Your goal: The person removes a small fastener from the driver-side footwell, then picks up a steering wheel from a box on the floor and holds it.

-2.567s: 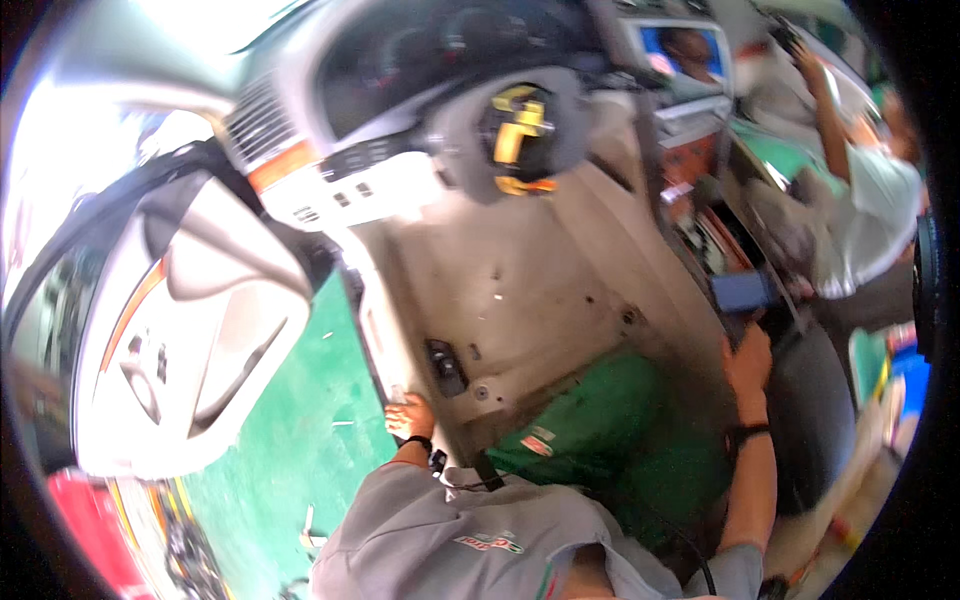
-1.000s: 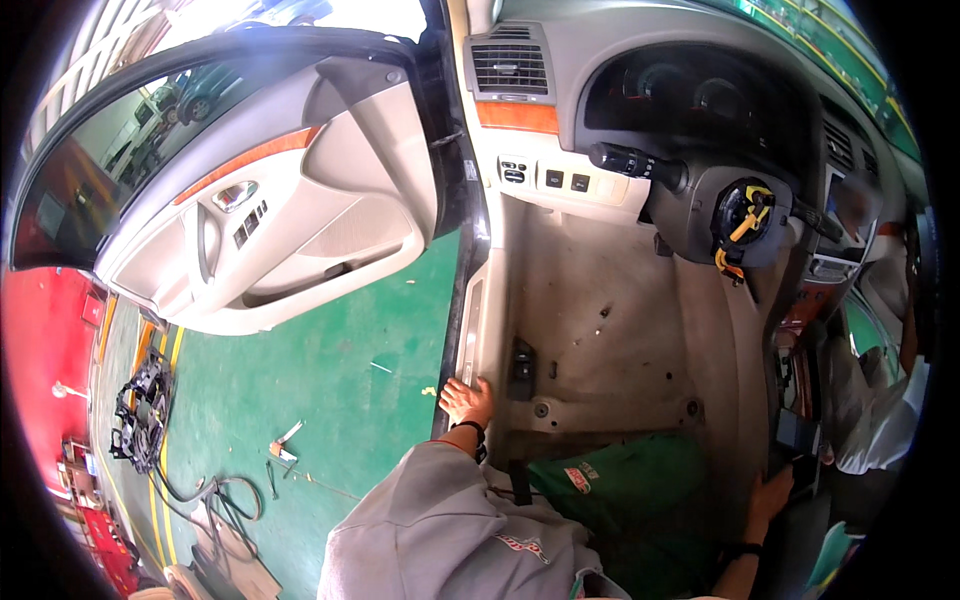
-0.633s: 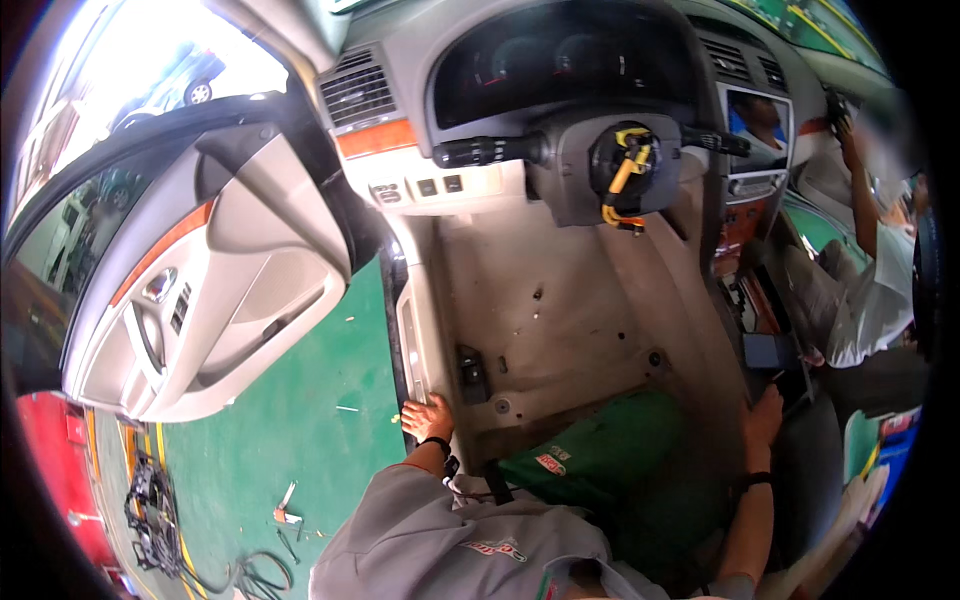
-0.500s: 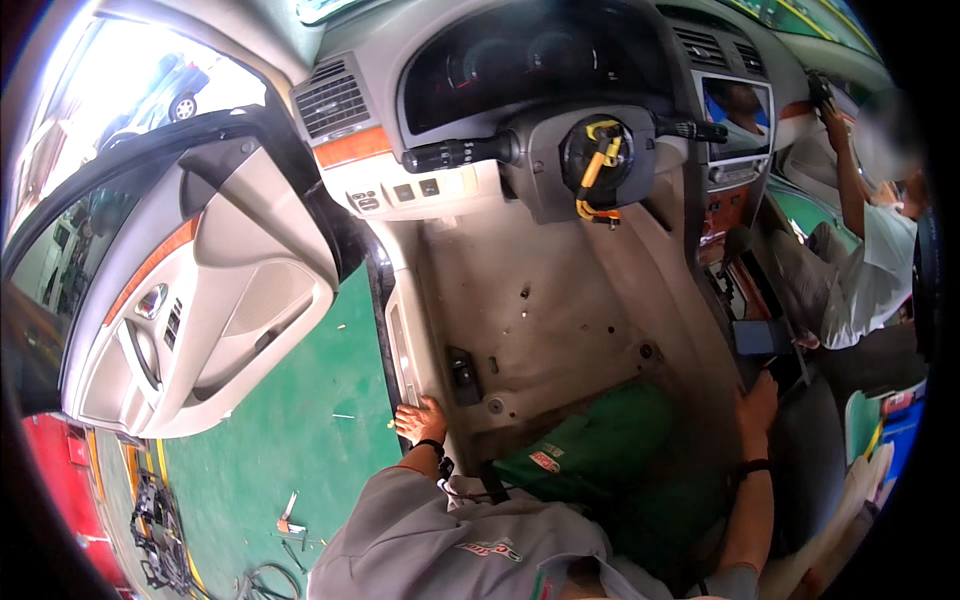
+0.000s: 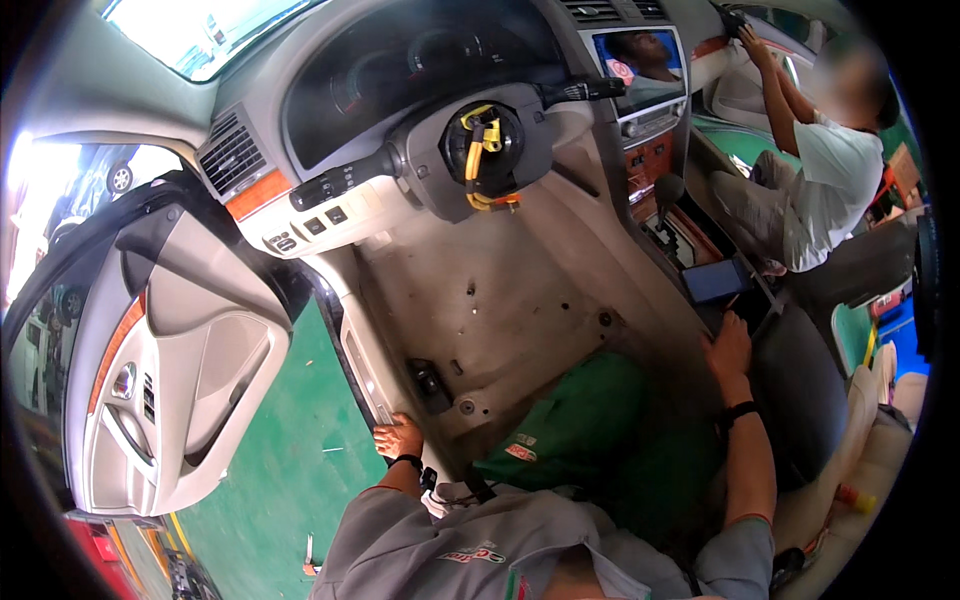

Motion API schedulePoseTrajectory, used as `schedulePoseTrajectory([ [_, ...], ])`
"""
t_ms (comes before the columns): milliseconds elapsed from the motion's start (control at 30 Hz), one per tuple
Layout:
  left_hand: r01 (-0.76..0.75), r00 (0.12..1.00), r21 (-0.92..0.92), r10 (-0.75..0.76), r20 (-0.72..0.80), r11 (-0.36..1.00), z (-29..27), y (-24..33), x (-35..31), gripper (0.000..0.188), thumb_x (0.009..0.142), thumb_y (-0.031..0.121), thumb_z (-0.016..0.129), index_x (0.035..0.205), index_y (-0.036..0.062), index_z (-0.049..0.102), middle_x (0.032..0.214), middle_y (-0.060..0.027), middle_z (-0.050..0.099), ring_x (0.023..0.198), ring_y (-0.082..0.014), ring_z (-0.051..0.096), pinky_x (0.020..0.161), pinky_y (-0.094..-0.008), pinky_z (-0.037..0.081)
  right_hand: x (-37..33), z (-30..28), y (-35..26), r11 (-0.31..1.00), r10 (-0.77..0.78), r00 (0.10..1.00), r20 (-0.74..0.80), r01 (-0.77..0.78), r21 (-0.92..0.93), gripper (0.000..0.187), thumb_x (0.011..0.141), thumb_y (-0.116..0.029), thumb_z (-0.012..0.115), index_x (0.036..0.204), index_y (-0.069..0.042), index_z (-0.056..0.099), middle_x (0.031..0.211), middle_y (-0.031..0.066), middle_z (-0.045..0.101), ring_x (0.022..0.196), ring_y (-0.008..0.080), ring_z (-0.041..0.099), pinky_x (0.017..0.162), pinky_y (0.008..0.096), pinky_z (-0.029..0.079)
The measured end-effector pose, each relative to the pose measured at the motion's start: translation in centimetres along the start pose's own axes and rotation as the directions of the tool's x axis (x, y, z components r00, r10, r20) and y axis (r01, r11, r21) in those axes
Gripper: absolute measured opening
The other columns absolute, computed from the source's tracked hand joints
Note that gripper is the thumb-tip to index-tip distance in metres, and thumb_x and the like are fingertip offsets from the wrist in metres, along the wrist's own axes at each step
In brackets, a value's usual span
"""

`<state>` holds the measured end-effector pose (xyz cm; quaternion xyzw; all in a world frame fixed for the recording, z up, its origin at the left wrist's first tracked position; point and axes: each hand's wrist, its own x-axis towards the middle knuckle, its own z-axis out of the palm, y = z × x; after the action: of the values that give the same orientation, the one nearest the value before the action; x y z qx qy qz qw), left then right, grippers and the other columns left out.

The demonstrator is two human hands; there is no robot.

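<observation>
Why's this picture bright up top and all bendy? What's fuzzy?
In the head view, glare whitens the windshield at upper left; the head view's fisheye lens bends the car door near the dark rim; in the head view, the other person's head is blurred, but the left hand on the door sill looks fairly sharp.

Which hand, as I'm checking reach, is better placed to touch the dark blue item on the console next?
Probably the right hand: it's near the dark blue item, while the left hand rests on the door sill.

L hand [image 5: 400, 437] on door sill [image 5: 362, 365], R hand [image 5: 730, 348] nr ctr console [image 5: 672, 240].
</observation>
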<state>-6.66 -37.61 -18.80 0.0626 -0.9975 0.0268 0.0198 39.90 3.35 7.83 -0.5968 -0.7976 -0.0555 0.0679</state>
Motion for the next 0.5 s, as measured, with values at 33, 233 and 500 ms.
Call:
schedulePoseTrajectory([
  [33,-0.001,1.000,-0.009,0.001,0.003,1.000,-0.1,0.1,0.0,0.062,0.091,0.054,0.041,0.111,-0.0032,0.053,0.111,-0.0201,0.059,0.107,-0.0362,0.057,0.090,-0.0480,0.044,0.0,0.0,0.1,1.000,0.009,1.000,0.008,-0.009,-0.001,0.056,0.077,-0.026,0.079,0.116,0.003,0.050,0.112,0.0193,0.057,0.108,0.0376,0.053,0.090,0.0452,0.047],
  [233,0.020,0.998,-0.027,-0.018,0.059,0.999,-1.0,0.4,0.0,0.065,0.090,0.054,0.042,0.116,-0.0042,0.052,0.112,-0.0196,0.059,0.107,-0.0343,0.057,0.092,-0.0457,0.043,0.0,-0.4,-0.4,0.999,0.050,0.999,0.013,-0.049,-0.007,0.054,0.078,-0.029,0.079,0.113,0.002,0.050,0.111,0.0186,0.057,0.109,0.0371,0.053,0.091,0.0444,0.047],
  [500,-0.013,0.999,-0.006,0.013,0.030,1.000,-0.5,0.1,0.3,0.066,0.089,0.055,0.041,0.112,-0.0062,0.054,0.110,-0.0217,0.060,0.103,-0.0359,0.060,0.089,-0.0467,0.046,0.2,2.1,0.9,0.994,0.029,0.998,-0.053,-0.034,-0.101,0.055,0.079,-0.034,0.076,0.112,0.003,0.053,0.112,0.0195,0.058,0.111,0.0370,0.052,0.092,0.0456,0.047],
])
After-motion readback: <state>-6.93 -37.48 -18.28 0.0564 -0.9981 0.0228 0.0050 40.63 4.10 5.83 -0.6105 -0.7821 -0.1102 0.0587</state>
